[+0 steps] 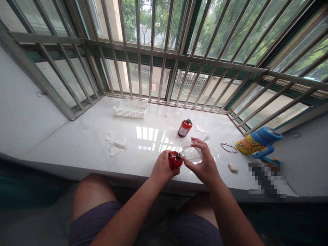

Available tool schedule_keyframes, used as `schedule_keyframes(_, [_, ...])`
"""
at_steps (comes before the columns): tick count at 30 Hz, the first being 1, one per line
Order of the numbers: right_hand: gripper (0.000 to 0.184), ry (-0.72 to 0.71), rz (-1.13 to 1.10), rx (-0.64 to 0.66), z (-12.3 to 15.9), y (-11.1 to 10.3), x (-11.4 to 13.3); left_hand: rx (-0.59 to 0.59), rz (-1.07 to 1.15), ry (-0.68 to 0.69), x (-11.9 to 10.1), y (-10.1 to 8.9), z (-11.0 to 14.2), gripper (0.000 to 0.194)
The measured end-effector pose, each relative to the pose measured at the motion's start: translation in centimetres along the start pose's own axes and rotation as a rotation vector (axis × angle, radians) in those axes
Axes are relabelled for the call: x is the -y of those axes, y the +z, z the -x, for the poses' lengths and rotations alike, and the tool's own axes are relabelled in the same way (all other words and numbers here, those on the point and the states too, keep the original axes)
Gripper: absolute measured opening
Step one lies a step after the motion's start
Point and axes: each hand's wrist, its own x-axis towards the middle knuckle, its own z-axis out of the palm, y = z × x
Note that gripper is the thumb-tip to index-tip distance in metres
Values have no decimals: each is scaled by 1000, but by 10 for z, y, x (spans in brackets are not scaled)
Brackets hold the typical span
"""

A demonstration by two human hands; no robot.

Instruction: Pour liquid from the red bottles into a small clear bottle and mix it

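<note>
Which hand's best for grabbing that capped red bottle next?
Probably the right hand: it's nearer the capped red bottle, though it holds a clear bottle. The left hand, farther off, grips another red bottle.

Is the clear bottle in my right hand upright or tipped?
Tipped: your right hand holds the clear bottle slanted, its neck toward the held red bottle.

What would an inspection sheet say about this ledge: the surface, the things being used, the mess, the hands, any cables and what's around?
Surface: white ledge, shiny, with window reflections.
Things in use: red bottle; clear bottle, tilted, neck close to the red one; contact unclear.
Clutter: white basket, capped red bottle, crumpled tissues, blue-and-yellow jug.
Hands: left hand holds the red bottle; right hand holds the clear bottle.
Cables: nothing seen.
Surroundings: window bars, trees outside; blurred patch at right.
</note>
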Motion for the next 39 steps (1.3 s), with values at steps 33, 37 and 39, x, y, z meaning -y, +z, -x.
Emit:
schedule_keyframes(33, [48,-29,23,18,-2,3,1,4,35,-32,-1,-4,1,63])
schedule_keyframes(37, [48,-32,20,19,-3,4,1,3,39,-23,1,-4,1,63])
schedule_keyframes(39, [48,-29,19,21,-3,4,1,3,39,-29,2,-4,1,62])
